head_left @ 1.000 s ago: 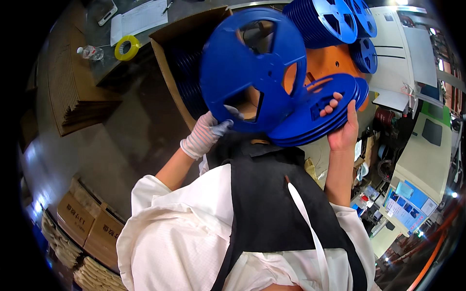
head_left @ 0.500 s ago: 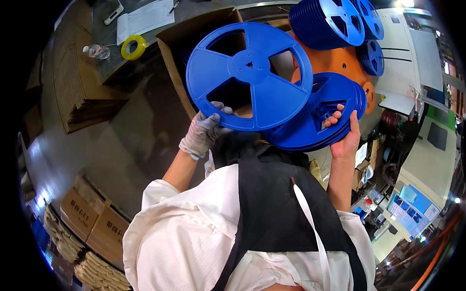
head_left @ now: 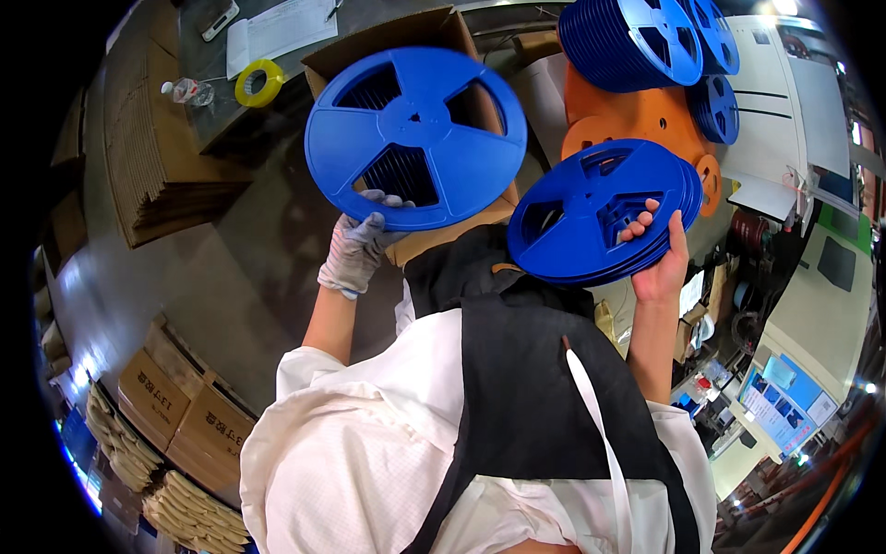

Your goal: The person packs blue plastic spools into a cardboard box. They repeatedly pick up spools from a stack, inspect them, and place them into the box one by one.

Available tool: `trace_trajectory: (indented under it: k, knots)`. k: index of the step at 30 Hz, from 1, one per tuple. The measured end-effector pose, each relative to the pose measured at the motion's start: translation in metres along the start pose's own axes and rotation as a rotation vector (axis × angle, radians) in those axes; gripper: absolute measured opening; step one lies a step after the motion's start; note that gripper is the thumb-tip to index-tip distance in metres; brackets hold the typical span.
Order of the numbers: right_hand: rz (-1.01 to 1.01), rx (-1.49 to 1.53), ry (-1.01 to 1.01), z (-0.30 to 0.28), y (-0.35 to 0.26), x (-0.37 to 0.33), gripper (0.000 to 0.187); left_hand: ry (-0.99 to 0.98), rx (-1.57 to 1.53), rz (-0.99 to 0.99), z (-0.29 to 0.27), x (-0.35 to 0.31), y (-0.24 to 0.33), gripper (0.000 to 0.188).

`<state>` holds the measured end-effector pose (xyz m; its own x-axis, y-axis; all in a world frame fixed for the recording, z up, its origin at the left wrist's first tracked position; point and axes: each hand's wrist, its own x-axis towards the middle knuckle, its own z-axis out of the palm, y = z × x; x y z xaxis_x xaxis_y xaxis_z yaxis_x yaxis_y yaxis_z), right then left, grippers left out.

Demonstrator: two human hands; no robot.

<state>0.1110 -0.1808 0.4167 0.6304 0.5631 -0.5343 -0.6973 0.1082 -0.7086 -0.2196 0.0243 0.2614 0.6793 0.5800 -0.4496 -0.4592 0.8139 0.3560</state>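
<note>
My gloved left hand (head_left: 358, 245) grips the near rim of a large blue plastic reel (head_left: 471, 152), fingers through one of its cut-outs. The reel is held over an open cardboard box (head_left: 438, 32), and dark reel edges show inside the box through the cut-outs. My bare right hand (head_left: 660, 254) holds a stack of blue reels (head_left: 558, 198) by its right side, fingers hooked into a cut-out and thumb along the outer edge. The two sets of reels are apart.
More blue reels (head_left: 614, 51) stand at the far right beside an orange plate-like surface (head_left: 618, 115). On the grey table lie a yellow tape roll (head_left: 259, 83), a paper sheet (head_left: 277, 37) and a plastic bottle (head_left: 188, 92). Flattened cardboard (head_left: 148, 138) is stacked at left.
My left hand has carried its reel leftward, off the stack and over the box. The right hand with its stack has hardly moved.
</note>
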Motion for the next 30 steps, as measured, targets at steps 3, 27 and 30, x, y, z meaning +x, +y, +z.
trace_trajectory:
  k: [3,27,30]
  knots:
    - [0.0,-0.015,0.003,0.002,0.001,0.0,0.037,-0.05,-0.053,0.012,0.005,0.001,-0.002,0.035]
    - [0.001,0.007,0.057,-0.004,0.004,-0.013,0.035,0.071,0.345,-0.091,0.023,0.002,0.008,0.031]
    - [0.004,0.011,0.04,-0.009,0.005,-0.013,0.035,0.201,0.582,-0.149,-0.001,0.017,-0.007,0.031]
